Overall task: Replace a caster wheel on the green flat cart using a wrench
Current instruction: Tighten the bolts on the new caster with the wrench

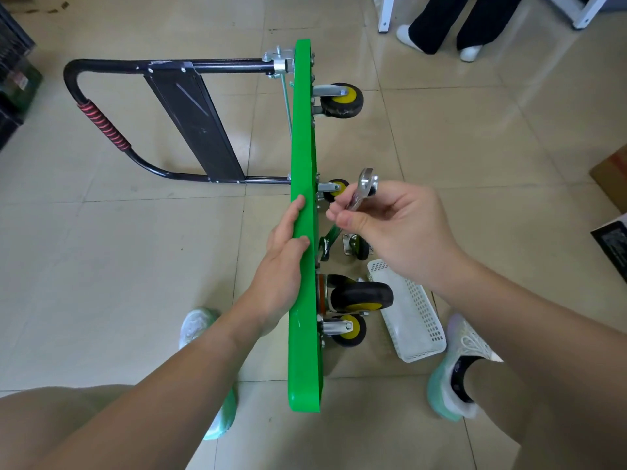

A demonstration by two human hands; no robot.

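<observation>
— Tiled floor (135, 266) open left of the green cart (303, 137) past its handle (105, 128); right, white basket (417, 320) and loose caster (359, 245) close by.
— Tipped on edge, wheels (342, 100) rightward. Left hand (281, 266) flat against it; right hand (397, 228) pinching wrench (364, 188).

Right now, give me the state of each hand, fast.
Left hand: open, straight fingers pressed against the green cart edge.
Right hand: closed, pinching the wrench.
</observation>
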